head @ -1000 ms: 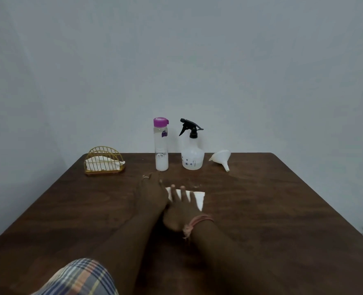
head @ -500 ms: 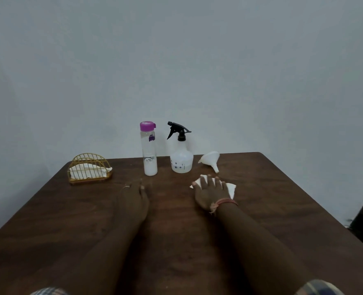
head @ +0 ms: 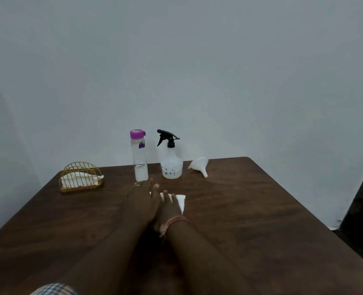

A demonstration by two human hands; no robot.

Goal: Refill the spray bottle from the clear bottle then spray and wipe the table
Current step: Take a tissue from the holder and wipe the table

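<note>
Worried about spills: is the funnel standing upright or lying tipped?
Tipped. The funnel lies on its side on the table, spout pointing toward the camera, right of the spray bottle.

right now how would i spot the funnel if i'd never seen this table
Look along the far edge of the brown table, by the wall. Right of the spray bottle lies the white funnel, tipped on its side; nothing else there is cone-shaped.

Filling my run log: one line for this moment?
phase: wiping | right hand: pressing tissue | left hand: flat on table | spray bottle: upright
</note>
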